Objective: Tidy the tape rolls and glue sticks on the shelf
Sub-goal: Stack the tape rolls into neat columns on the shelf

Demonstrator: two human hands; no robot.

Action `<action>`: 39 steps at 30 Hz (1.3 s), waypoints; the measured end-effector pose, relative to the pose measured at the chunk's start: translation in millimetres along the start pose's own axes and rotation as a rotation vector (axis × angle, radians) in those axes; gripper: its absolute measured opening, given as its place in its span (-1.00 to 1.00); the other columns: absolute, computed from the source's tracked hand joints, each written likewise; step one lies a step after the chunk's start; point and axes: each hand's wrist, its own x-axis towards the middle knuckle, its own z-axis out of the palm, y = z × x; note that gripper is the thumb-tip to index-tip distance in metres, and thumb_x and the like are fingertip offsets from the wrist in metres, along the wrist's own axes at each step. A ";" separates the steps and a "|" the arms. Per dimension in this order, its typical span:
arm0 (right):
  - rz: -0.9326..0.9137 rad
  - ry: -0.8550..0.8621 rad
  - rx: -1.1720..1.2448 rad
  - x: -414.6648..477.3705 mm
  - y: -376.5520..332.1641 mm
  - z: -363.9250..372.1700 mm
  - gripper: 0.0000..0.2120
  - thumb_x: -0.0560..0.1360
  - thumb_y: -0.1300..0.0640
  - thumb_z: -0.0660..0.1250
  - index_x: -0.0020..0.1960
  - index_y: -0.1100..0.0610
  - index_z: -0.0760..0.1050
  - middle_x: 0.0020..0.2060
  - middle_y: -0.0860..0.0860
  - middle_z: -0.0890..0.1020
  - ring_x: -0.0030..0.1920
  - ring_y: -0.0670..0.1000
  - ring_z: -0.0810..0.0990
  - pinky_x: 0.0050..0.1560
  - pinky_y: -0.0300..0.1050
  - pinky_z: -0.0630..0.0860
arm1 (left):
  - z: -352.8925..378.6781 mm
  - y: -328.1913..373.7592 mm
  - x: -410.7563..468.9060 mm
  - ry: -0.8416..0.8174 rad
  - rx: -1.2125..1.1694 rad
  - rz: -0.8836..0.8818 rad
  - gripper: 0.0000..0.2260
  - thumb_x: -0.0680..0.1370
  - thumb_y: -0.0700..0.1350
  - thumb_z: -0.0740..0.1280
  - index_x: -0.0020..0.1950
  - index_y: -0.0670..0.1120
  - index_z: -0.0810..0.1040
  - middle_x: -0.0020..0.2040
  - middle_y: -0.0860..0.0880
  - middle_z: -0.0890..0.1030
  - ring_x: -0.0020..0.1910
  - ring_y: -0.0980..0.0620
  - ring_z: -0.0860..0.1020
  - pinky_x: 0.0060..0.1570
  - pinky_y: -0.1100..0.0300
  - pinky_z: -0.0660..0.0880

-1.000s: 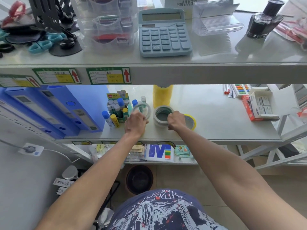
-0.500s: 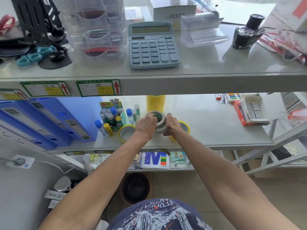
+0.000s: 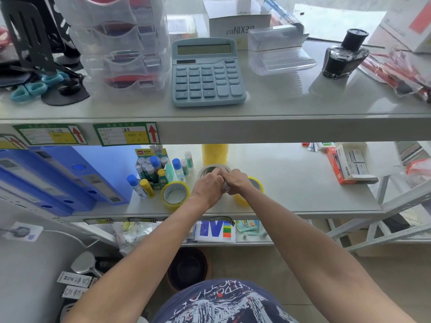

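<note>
Head view: both hands meet on the middle shelf [image 3: 303, 183], left hand [image 3: 206, 187] and right hand [image 3: 239, 181] clasped together around a pale tape roll [image 3: 210, 170]. A yellow tape roll [image 3: 175, 194] lies just left; glue sticks [image 3: 151, 166] stand further left.

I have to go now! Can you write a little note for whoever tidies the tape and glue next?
Left hand and right hand: both on the clear tape rolls, mid-shelf.
Yellow tape roll lies left of the hands; another yellow roll sits under the right wrist.
Glue sticks: most in the green box, several loose beside it.
Done: clear rolls gathered.
Left: yellow rolls, loose glue sticks.
</note>
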 end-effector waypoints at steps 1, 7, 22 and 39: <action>-0.004 -0.007 -0.040 -4.5 -3.5 -2.4 -0.59 0.63 -0.03 0.26 0.27 0.29 0.51 -0.08 0.14 0.57 -0.02 0.16 0.62 0.09 0.02 0.63 | 0.0 -2.0 0.7 0.003 0.002 0.026 -0.71 0.60 0.02 0.34 0.02 -0.22 0.64 0.00 -0.10 0.50 -0.01 -0.12 0.56 -0.03 0.00 0.54; 0.027 -0.039 -0.146 0.3 -3.7 -11.4 -0.73 0.62 0.14 0.24 0.26 0.24 0.44 0.15 0.22 0.55 0.14 0.25 0.59 -0.04 -0.03 0.44 | -3.5 -14.1 -12.3 0.238 -0.044 0.089 -0.69 0.49 0.11 0.44 0.10 -0.07 0.65 0.00 -0.09 0.48 -0.01 -0.06 0.42 0.01 0.09 0.43; 0.153 0.108 -0.006 14.2 -23.9 11.0 -0.70 0.52 0.19 0.31 0.23 0.26 0.51 0.20 0.23 0.59 0.16 0.24 0.63 0.00 0.06 0.65 | 11.7 -8.8 20.6 -0.018 -1.056 -1.039 -0.58 0.45 -0.15 0.23 0.29 -0.24 0.45 0.22 -0.27 0.54 0.18 -0.25 0.54 -0.15 0.11 0.40; 0.228 0.095 0.212 0.0 -11.7 33.7 -0.59 0.40 0.14 0.25 0.20 0.27 0.55 0.06 0.21 0.65 -0.08 0.19 0.55 -0.31 -0.12 0.39 | 3.3 -17.3 14.8 0.044 -0.990 -1.091 -0.56 0.49 -0.24 0.30 0.37 -0.24 0.38 0.29 -0.23 0.50 0.18 -0.21 0.54 -0.11 0.14 0.45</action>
